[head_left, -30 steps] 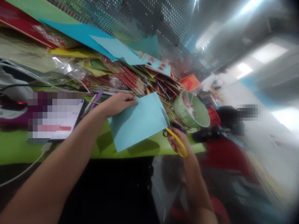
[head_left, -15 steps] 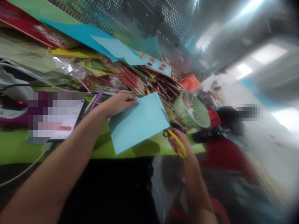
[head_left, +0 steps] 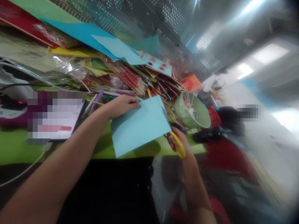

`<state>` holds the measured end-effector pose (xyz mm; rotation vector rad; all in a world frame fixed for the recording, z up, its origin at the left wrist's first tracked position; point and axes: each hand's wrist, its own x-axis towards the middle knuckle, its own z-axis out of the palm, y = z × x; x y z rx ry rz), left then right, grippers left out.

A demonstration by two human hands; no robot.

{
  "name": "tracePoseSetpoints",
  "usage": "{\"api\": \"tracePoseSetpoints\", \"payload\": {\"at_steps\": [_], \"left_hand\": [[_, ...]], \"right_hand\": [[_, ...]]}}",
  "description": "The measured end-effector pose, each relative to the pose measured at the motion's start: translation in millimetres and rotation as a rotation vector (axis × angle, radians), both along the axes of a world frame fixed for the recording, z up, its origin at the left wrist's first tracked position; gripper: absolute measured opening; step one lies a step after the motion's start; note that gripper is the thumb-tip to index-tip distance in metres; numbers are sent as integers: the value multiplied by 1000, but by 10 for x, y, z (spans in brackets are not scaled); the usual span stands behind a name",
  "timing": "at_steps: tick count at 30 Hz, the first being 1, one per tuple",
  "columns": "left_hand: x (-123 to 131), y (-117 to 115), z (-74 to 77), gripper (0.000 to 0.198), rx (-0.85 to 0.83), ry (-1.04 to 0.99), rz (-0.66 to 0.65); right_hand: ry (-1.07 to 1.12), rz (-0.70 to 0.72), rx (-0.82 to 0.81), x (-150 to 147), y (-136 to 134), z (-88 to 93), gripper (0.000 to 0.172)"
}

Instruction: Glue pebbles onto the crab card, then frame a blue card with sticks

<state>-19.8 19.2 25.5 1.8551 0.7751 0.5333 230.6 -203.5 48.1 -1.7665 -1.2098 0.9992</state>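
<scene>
A light blue sheet of paper (head_left: pixel 141 126) is held above the green table surface. Its upper left edge is gripped by my left hand (head_left: pixel 125 105), with the fingers closed on it and the thumb out of sight. At the sheet's right edge, my right hand (head_left: pixel 177 140) is closed round yellow-handled scissors (head_left: pixel 179 145). The scissor blades lie along the right edge and are mostly hidden by the paper, so how far apart they are is unclear.
A green basket (head_left: pixel 203 116) stands beyond my right hand. Thin sticks (head_left: pixel 126 77), coloured sheets (head_left: pixel 81 34) and plastic wrap cover the back of the green table (head_left: pixel 102 147). A partly blurred phone (head_left: pixel 64 133) with a white cable lies at the left.
The blue sheet has shifted slightly down and to the right, with my left hand moving along. My right hand and the scissors have moved only a little.
</scene>
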Motion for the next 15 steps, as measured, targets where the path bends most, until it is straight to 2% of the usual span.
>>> {"api": "tracePoseSetpoints", "payload": {"at_steps": [6, 15], "left_hand": [[-1, 1, -1, 32, 37, 4, 3], [-6, -9, 4, 34, 45, -15, -4]], "right_hand": [[-34, 19, -4, -45, -11, 26, 52], [-63, -34, -19, -91, 7, 57, 43]]}}
